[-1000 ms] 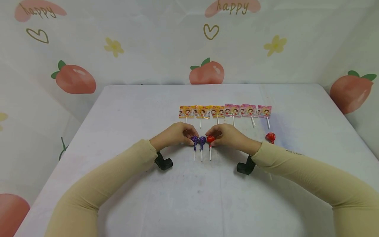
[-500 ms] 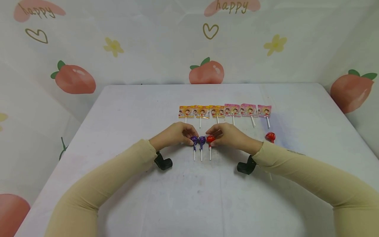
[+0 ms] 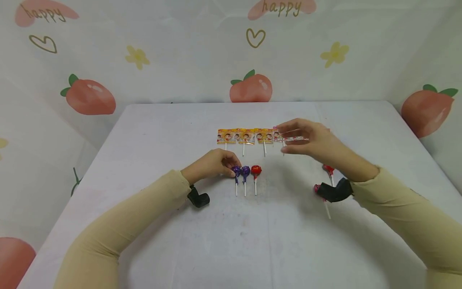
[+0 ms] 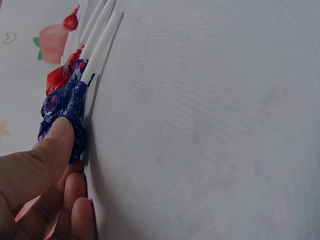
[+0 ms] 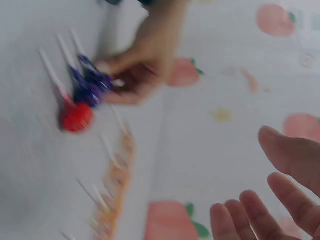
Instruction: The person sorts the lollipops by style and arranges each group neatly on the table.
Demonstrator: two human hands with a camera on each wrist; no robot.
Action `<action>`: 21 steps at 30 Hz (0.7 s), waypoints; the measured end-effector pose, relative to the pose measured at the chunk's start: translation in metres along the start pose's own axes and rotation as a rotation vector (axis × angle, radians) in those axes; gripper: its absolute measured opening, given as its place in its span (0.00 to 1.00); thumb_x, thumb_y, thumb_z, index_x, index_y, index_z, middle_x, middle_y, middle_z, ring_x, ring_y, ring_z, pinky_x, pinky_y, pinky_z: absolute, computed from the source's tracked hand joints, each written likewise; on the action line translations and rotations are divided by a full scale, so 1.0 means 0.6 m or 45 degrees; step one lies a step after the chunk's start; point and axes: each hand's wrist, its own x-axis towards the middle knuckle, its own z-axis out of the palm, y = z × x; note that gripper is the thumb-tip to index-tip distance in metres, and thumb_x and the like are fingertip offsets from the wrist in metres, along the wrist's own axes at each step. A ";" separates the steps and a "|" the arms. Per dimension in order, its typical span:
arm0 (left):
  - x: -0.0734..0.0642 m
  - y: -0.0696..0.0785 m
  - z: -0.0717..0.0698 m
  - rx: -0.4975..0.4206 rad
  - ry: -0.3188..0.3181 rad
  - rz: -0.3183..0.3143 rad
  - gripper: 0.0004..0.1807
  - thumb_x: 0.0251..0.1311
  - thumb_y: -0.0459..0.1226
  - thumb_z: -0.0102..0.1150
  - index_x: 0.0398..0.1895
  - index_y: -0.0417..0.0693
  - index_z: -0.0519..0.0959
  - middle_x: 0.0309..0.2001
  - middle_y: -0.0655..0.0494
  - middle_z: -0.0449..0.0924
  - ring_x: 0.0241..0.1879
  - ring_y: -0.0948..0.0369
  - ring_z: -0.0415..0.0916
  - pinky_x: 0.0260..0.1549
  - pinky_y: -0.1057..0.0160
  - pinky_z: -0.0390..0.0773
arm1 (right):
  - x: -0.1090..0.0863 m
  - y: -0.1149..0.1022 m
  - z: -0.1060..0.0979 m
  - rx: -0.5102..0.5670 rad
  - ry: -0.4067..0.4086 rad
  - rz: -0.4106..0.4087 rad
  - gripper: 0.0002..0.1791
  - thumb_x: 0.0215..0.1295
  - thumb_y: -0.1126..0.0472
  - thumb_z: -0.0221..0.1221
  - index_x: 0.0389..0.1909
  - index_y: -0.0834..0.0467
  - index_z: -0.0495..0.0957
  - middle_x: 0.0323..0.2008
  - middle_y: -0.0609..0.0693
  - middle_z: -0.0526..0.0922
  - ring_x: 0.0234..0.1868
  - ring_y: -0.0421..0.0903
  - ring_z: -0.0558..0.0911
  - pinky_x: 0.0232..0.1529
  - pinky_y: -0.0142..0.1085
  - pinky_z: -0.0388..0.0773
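My left hand (image 3: 216, 163) pinches the head of the leftmost purple lollipop (image 4: 76, 107) between thumb and fingers, as the left wrist view shows up close. Beside it lies a second purple lollipop (image 3: 245, 171), then a red lollipop (image 3: 256, 170), all with white sticks pointing toward me. My right hand (image 3: 312, 138) is raised with spread fingers and holds nothing; in the head view it overlaps the pink-wrapped lollipops (image 3: 277, 134) of the back row. The right wrist view, blurred, shows its fingers (image 5: 257, 212) loose and apart.
Orange-wrapped lollipops (image 3: 226, 136) lie in the back row, left of the pink ones. Under my right forearm are another red lollipop (image 3: 329, 168) and a partly hidden pinkish one (image 3: 317, 187). The white table (image 3: 216, 241) meets a printed cloth backdrop (image 3: 195, 60).
My right hand has let go of the red lollipop, which stays beside the purple ones, and has moved up and to the right. The left hand has stayed in place.
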 end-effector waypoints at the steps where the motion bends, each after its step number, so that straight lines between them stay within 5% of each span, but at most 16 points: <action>1: 0.000 -0.001 0.000 0.000 0.001 0.002 0.14 0.51 0.33 0.71 0.43 0.50 0.84 0.35 0.57 0.81 0.37 0.62 0.75 0.40 0.67 0.74 | -0.007 -0.001 -0.013 -0.008 0.032 -0.006 0.29 0.58 0.58 0.68 0.61 0.53 0.73 0.59 0.52 0.76 0.59 0.48 0.76 0.50 0.32 0.78; 8: 0.002 -0.006 0.002 0.006 0.012 0.031 0.14 0.51 0.33 0.72 0.43 0.50 0.84 0.36 0.57 0.82 0.38 0.63 0.76 0.41 0.66 0.75 | -0.051 0.023 -0.080 0.016 0.222 -0.102 0.29 0.60 0.67 0.65 0.63 0.53 0.72 0.56 0.40 0.77 0.54 0.31 0.77 0.43 0.22 0.77; 13: 0.002 -0.007 0.003 0.007 0.015 0.025 0.14 0.51 0.33 0.72 0.43 0.51 0.84 0.36 0.58 0.82 0.38 0.63 0.76 0.42 0.66 0.76 | -0.068 0.061 -0.098 0.037 0.316 -0.135 0.28 0.62 0.70 0.62 0.63 0.54 0.71 0.55 0.37 0.77 0.53 0.30 0.77 0.43 0.20 0.75; 21: 0.000 -0.004 0.001 0.012 0.010 0.003 0.14 0.51 0.33 0.72 0.43 0.51 0.84 0.36 0.58 0.82 0.38 0.62 0.76 0.42 0.66 0.75 | -0.084 0.127 -0.096 -0.146 0.390 0.074 0.27 0.64 0.55 0.63 0.63 0.53 0.71 0.54 0.34 0.75 0.49 0.20 0.73 0.40 0.15 0.71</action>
